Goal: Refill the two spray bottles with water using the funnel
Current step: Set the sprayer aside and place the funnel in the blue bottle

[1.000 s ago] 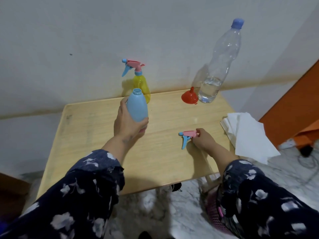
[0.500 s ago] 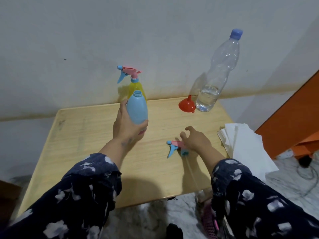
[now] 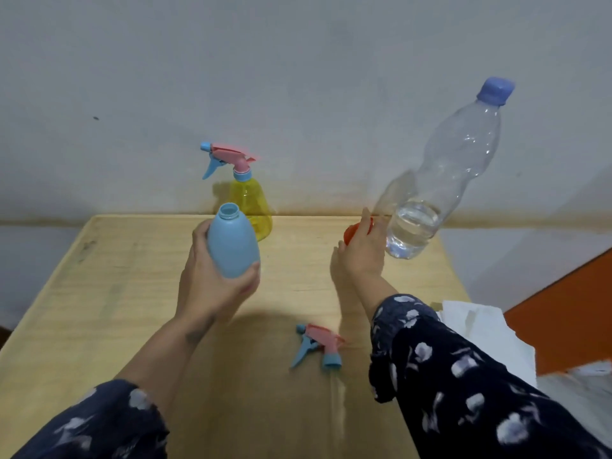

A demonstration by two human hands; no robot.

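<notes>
A pale wooden table (image 3: 99,309) fills the lower middle of the frame, pushed against a grey wall. At the upper right a tall clear plastic water bottle (image 3: 440,180) with a blue screw cap stands at the table's back edge, water only in its bottom part. At the right edge, white paper towels (image 3: 480,329) lie in a loose stack.

Just left of centre, the left hand (image 3: 212,286) is wrapped around the lower body of an opaque light-blue plastic spray bottle (image 3: 233,246), fingers closed on it. Its threaded neck is open, no sprayer fitted, and it tilts slightly. Right behind it, near the wall, stands a translucent yellow spray bottle (image 3: 255,207), upright, with its pink-and-blue trigger head screwed on.

Right of centre, the right hand (image 3: 361,256) is laid over a small red-orange plastic funnel (image 3: 352,231), just beside the water bottle's base. Only a sliver of the funnel shows, so whether the fingers have closed on it cannot be told.

At the lower centre, the loose pink-and-blue trigger sprayer (image 3: 319,346) lies on its side on the table, touched by neither hand.
</notes>
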